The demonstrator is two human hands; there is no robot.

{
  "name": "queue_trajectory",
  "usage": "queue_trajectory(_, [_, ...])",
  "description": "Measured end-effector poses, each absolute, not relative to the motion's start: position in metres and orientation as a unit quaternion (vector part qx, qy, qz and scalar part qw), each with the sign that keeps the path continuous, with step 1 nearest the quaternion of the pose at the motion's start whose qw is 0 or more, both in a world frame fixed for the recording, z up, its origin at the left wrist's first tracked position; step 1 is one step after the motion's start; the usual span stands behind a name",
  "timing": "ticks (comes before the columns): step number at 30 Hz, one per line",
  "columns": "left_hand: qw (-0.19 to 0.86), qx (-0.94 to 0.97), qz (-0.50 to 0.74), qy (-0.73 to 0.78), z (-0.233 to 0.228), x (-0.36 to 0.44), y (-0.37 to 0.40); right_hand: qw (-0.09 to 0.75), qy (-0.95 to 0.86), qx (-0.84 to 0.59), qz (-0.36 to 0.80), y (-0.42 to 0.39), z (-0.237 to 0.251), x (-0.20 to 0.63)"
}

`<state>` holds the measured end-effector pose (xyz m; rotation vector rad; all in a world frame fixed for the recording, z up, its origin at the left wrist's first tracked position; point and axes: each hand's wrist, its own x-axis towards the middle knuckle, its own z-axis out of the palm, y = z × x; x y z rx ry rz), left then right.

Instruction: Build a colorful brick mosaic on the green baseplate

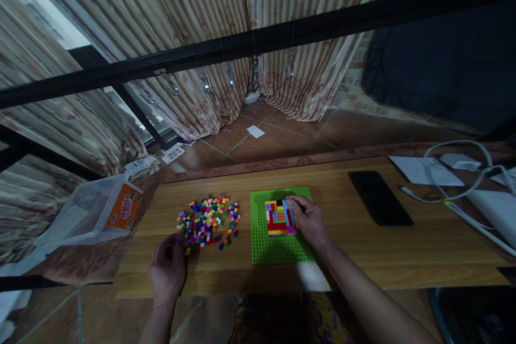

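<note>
Two bare hands are busy over the wooden table [334,183] in front of me. The right hand [308,220] has its thumb and forefinger drawn narrow, tips down at the far right edge of a patch of coloured bricks [278,220]; whether a brick sits between them I can't tell. That patch lies mostly left of these fingers, on a green studded board [262,250] beneath them. The left hand [167,269] is half curled at the near left edge of a heap of loose bricks [207,217], which spreads away and rightward from its fingertips. Purple shows at those tips, but I can't make out whether anything is gripped. Well right of the right fingers lies a black phone [379,199], a white cable [407,190] farther out; left of the left fingers, a clear plastic box [76,231].
</note>
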<state>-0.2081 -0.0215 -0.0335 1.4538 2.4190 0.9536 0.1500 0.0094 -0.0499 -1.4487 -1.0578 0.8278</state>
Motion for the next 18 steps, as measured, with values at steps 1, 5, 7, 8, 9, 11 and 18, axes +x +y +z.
queue_trajectory(1, [0.072, 0.477, 0.321, 0.815, -0.032, -0.207, -0.023, 0.550, -0.443, -0.612, 0.357, 0.009, -0.049, 0.151])
queue_trajectory(5, [0.046, 0.486, 0.346, 0.801, -0.020, -0.190, -0.033, 0.555, -0.408, -0.591, 0.421, 0.008, -0.045, 0.157])
queue_trajectory(7, [0.056, 0.528, 0.377, 0.759, -0.013, -0.169, -0.037, 0.572, -0.365, -0.578, 0.453, 0.006, -0.043, 0.161])
queue_trajectory(8, [0.068, 0.561, 0.393, 0.725, -0.010, -0.155, -0.039, 0.586, -0.339, -0.573, 0.462, 0.006, -0.043, 0.163])
queue_trajectory(9, [0.090, 0.600, 0.403, 0.685, -0.007, -0.140, -0.039, 0.601, -0.313, -0.567, 0.468, 0.005, -0.044, 0.165])
queue_trajectory(11, [0.112, 0.679, 0.407, 0.600, 0.000, -0.107, -0.037, 0.628, -0.277, -0.555, 0.470, 0.005, -0.046, 0.167])
queue_trajectory(18, [0.164, 0.798, 0.335, 0.473, 0.011, -0.027, -0.014, 0.618, -0.328, -0.546, 0.460, 0.001, -0.050, 0.167])
